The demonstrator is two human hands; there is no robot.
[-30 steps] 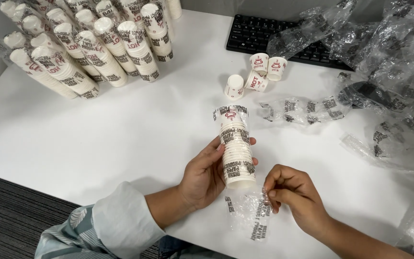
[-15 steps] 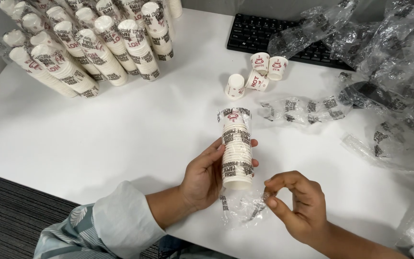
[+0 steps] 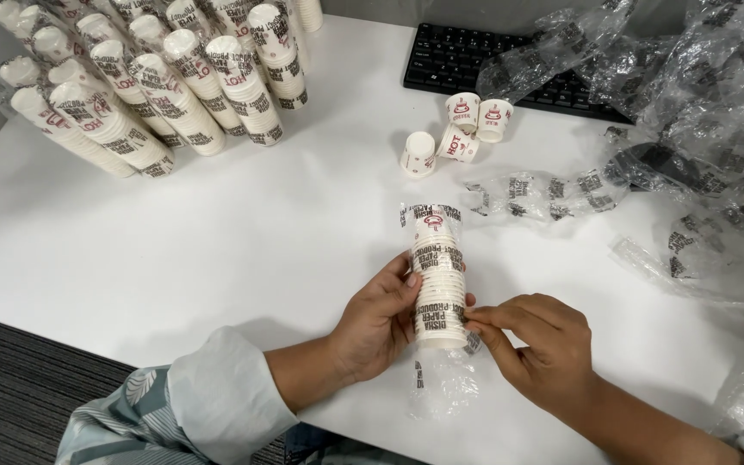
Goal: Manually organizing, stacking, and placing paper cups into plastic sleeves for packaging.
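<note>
On the white table [image 3: 243, 250], near its front edge: a wrapped stack of paper cups [image 3: 437, 275]. Probably light, crushable, slippery in its thin plastic wrap [image 3: 441, 387]. Best gripped around the stack's middle. Left hand [image 3: 381, 319] closed around the stack; right hand [image 3: 536, 340] pinching wrap at its lower end.

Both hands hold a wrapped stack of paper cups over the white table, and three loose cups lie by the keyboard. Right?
Not quite: the head view shows four loose cups by the keyboard. Left hand and right hand do hold the wrapped stack over the table.
</note>
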